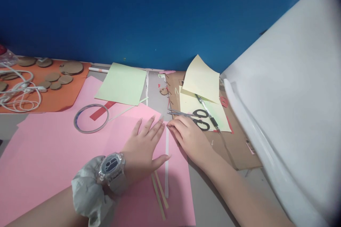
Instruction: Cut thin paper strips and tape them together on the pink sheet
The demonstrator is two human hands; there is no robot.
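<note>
My left hand (144, 145) lies flat on the large pink paper (58, 159), fingers spread, its thumb reaching the edge of a narrow white strip (167, 163). The strip runs lengthwise along the pink sheet near its right side. At the strip's far end, the fingertips of my right hand (190, 138) are pinched together; whether they grip the strip is hard to see. Two thin yellowish strips (159, 195) rest beside the white one, partly under my left hand. Black-handled scissors (201, 113) lie just beyond my right hand, blades pointing left.
A tape roll (76, 120) and a red paper piece (99, 113) are at left. Behind lies green paper (122, 83). Yellow sheets (202, 78) and a pen (210, 115) rest on cardboard (239, 152). Orange paper (61, 97) carries cardboard discs and white earphones (34, 92). White sheeting (287, 88) rises at right.
</note>
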